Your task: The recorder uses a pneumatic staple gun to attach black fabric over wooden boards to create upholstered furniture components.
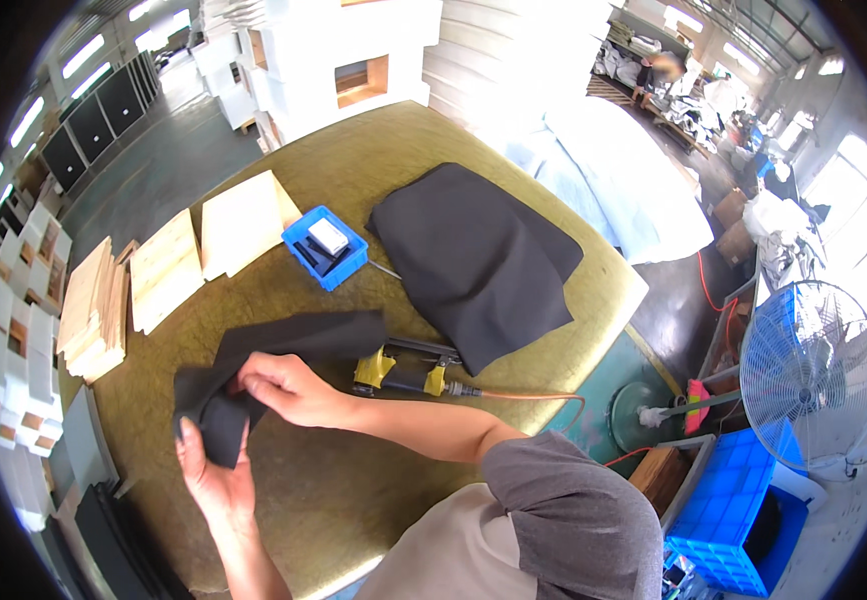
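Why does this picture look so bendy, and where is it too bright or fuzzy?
In the head view, the table's edges curve because the lens is fisheye; in the head view, the pale sheeting beyond it is washed out by glare; also in the head view, the held black cloth looks slightly smeared, perhaps from moving.

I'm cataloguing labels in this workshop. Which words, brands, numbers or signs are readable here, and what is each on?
None can be read.
Black sheet between left hand and right hand: no lettering visible.
Yellow-and-black tool: any marking is too small to read.
White box in the blue tray: no legible print.
Fan: any badge is too small to read.
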